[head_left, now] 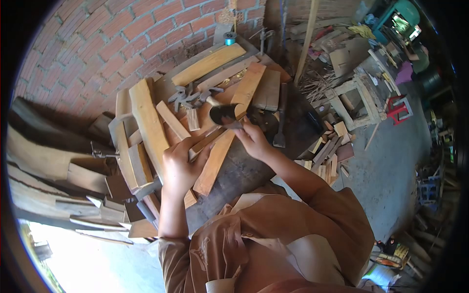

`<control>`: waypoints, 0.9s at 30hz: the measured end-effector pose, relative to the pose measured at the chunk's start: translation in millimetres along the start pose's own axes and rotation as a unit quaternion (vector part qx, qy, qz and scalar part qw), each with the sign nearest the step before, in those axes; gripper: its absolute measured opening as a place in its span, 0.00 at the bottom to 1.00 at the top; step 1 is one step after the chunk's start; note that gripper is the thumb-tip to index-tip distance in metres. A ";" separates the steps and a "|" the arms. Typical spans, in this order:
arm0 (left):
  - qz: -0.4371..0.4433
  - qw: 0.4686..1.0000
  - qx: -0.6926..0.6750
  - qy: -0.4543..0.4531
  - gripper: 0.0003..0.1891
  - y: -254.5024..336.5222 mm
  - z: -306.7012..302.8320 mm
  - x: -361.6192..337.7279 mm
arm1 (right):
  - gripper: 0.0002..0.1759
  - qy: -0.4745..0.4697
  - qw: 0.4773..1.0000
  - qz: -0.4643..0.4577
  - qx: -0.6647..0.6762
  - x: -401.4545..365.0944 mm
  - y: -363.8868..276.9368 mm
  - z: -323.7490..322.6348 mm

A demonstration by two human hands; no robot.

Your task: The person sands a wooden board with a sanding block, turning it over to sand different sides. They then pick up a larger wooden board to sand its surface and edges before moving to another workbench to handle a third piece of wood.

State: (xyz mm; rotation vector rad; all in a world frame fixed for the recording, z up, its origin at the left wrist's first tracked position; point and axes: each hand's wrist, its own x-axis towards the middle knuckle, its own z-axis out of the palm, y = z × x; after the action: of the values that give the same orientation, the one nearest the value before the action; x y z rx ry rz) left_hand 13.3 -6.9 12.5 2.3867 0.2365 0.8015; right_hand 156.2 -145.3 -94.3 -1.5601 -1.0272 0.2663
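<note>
A head-down view of a person in a brown shirt, working with two bare hands at a dark, worn desk (244, 171) that is heaped with cut wood.

The left hand (180, 167) lies flat, fingers spread, pressing on one narrow orange-brown wooden strip (214, 161). The strip lies slantwise across the middle of the desk, just in front of the person's chest.

The right hand (252, 140) is closed around the handle of one dark-headed tool (222, 114). Its head sits just above the far end of the strip, but the exact kind of tool cannot be told.

One chisel (280, 122) with a dark handle lies on the desk just to the right of the right hand, not touching it. Beyond the hands lies a grey metal tool (188, 96), perhaps pincers — its outline is unclear.

One long pale plank (149, 122) lies to the left of the left hand, and a second plank (209, 63) lies at the far edge. One teal spool (229, 38) stands by the red brick wall (122, 44).

To the right, on the grey floor (391, 166), stand two stools — one bare wooden stool (359, 93) and one red stool (399, 107) — among scattered offcuts.
</note>
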 end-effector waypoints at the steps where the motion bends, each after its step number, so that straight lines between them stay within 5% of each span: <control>1: -0.020 1.000 0.013 -0.003 0.11 0.2 -0.2 -0.1 | 0.14 0.020 0.996 0.075 -0.054 0.9 20.8 -7.0; 2: -0.013 1.000 0.011 0.007 0.11 1.1 0.2 1.5 | 0.13 0.042 0.989 0.120 -0.078 2.6 63.8 -12.5; 6: -0.037 0.999 0.018 -0.018 0.11 8.4 2.4 9.4 | 0.16 0.025 0.988 0.130 -0.083 14.7 49.5 -16.7; 9: -0.044 0.999 0.021 -0.020 0.11 16.3 2.5 20.3 | 0.14 0.048 0.998 -0.027 0.038 12.2 -15.9 0.2; 13: 0.000 1.000 -0.006 -0.006 0.11 11.9 5.3 22.9 | 0.13 0.049 0.995 -0.077 0.043 8.6 0.9 -2.9; 15: -0.018 0.999 0.032 -0.007 0.10 13.2 2.8 19.8 | 0.14 0.052 0.990 0.130 0.017 8.3 43.8 -12.2; 18: -0.035 0.999 0.018 -0.001 0.10 12.6 3.0 16.5 | 0.15 0.018 0.982 0.163 -0.093 18.8 77.5 -27.8; 23: -0.049 0.998 0.015 0.022 0.10 14.6 5.8 16.7 | 0.12 -0.025 0.999 -0.042 0.025 18.9 -59.5 -8.3; 25: -0.056 0.998 0.023 0.008 0.10 18.8 2.9 18.4 | 0.12 -0.024 0.997 -0.043 0.055 14.0 -43.0 -0.6; 27: -0.066 0.997 0.027 0.010 0.11 10.8 1.2 13.5 | 0.14 0.089 0.996 -0.013 0.001 10.5 23.5 9.6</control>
State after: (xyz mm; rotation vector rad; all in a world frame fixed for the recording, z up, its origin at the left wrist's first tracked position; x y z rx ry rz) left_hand 24.7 -11.5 24.8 2.3865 0.4235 0.7668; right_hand 166.6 -129.3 -114.1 -1.5380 -0.9069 0.1067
